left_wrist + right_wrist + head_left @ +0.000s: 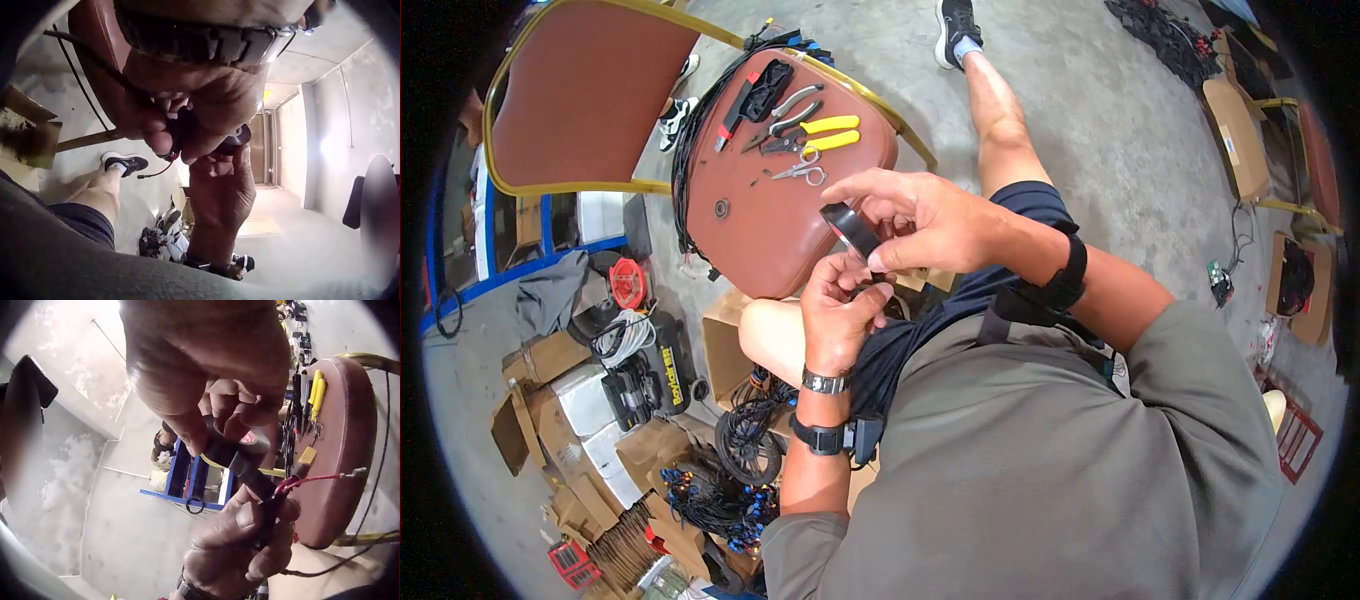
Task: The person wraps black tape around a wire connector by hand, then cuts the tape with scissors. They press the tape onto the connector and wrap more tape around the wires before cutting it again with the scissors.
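Observation:
My right hand (948,228) holds a roll of black tape (852,230) between thumb and fingers, above the front of the chair seat. From the roll a short strip of tape (249,477) runs down to the black cable (334,567). My left hand (835,310) pinches that cable just below the roll. Out of the left hand's grip come a thin red wire (319,480) with a metal tip and a yellow connector (306,456). In the left wrist view, the left fingers partly hide the cable's held section.
The brown chair seat (745,250) carries yellow-handled wire strippers (832,132), small scissors (800,170), pliers (785,115), a red-and-black cutter (738,118) and a small dark ring (721,208). Cardboard boxes (630,455) and bundled cables (725,500) lie on the floor at left.

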Demonstrator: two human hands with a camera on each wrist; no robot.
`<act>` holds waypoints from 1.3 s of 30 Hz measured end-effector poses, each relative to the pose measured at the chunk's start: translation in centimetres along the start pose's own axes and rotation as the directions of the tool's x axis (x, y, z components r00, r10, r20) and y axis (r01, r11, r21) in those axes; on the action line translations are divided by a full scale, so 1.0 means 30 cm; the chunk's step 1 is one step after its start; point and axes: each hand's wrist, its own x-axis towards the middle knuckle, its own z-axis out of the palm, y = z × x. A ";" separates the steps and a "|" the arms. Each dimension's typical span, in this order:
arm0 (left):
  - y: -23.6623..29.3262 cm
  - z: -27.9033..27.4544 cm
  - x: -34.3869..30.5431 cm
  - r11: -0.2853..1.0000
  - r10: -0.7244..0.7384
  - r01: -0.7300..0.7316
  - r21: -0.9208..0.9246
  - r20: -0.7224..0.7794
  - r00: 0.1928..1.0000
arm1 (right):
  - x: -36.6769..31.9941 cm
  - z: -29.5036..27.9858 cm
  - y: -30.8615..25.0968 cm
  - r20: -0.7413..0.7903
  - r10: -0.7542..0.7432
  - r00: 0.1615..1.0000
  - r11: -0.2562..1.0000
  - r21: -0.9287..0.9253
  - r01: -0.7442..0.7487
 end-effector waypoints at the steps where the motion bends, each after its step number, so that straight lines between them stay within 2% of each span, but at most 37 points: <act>1: 0.007 0.003 0.002 1.000 -0.008 0.008 -0.015 -0.011 1.000 | -0.006 0.001 -0.005 0.011 -0.019 1.000 1.000 -0.017 0.020; 3: -0.009 -0.018 0.013 0.999 0.032 -0.032 -0.005 -0.026 0.999 | -0.024 0.004 -0.021 0.034 -0.057 0.998 0.997 -0.049 0.059; 6: -0.004 -0.048 0.023 0.994 0.104 -0.104 0.039 -0.011 0.994 | -0.067 0.007 -0.089 0.040 0.050 0.998 0.992 -0.120 -0.045; 7: -0.004 -0.045 0.023 0.986 0.153 -0.152 0.063 -0.026 0.988 | -0.075 0.015 -0.089 0.055 0.053 0.997 0.999 -0.006 -0.052; 11: -0.012 -0.057 0.031 0.958 0.284 -0.275 0.086 -0.115 0.952 | -0.121 0.006 -0.117 0.075 0.149 0.986 0.953 -0.278 -0.122; 14: -0.024 -0.064 0.037 0.908 0.410 -0.394 0.143 -0.110 0.906 | -0.136 -0.016 -0.057 0.105 -0.007 0.994 0.973 -0.230 0.031; 15: -0.029 -0.065 0.036 0.883 0.456 -0.436 0.172 -0.098 0.885 | -0.128 -0.010 -0.037 0.074 -0.046 0.996 0.981 -0.187 0.059; 18: -0.027 -0.034 0.036 0.861 0.479 -0.445 0.247 -0.098 0.872 | -0.126 -0.024 -0.030 -0.006 0.205 0.979 0.939 -0.280 -0.198; 19: -0.018 -0.017 0.031 0.836 0.497 -0.453 0.309 -0.080 0.864 | -0.118 -0.018 -0.019 -0.037 0.189 0.981 0.912 -0.363 -0.189; 23: 0.009 0.021 0.017 0.712 0.544 -0.483 0.510 0.033 0.838 | -0.076 -0.008 0.056 -0.058 0.187 0.981 0.876 -0.443 -0.193; 24: 0.007 0.025 0.016 0.679 0.548 -0.491 0.546 0.069 0.834 | -0.067 -0.004 0.053 -0.037 0.243 0.969 0.862 -0.449 -0.234; 26: -0.002 0.033 0.017 0.720 0.520 -0.472 0.508 0.055 0.853 | -0.051 0.000 0.042 0.003 0.352 0.936 0.829 -0.464 -0.311; 27: -0.003 0.036 0.016 0.749 0.495 -0.450 0.487 0.041 0.868 | -0.045 0.003 0.046 0.003 0.367 0.930 0.846 -0.417 -0.333; 30: -0.011 0.032 0.016 0.777 0.475 -0.442 0.449 0.042 0.879 | -0.047 0.009 0.099 -0.002 0.272 0.962 0.917 -0.302 -0.260; 33: -0.009 0.035 0.005 0.853 0.425 -0.418 0.314 0.047 0.904 | -0.039 0.000 0.153 0.025 0.115 0.993 0.961 -0.255 -0.105; 37: -0.012 0.036 -0.008 0.910 0.374 -0.375 0.178 0.040 0.927 | -0.052 -0.001 0.157 0.047 0.219 0.975 0.976 -0.013 -0.218; 39: -0.044 0.017 0.002 0.863 0.421 -0.411 0.292 0.033 0.906 | -0.054 0.007 0.185 0.073 0.224 0.972 0.968 0.103 -0.231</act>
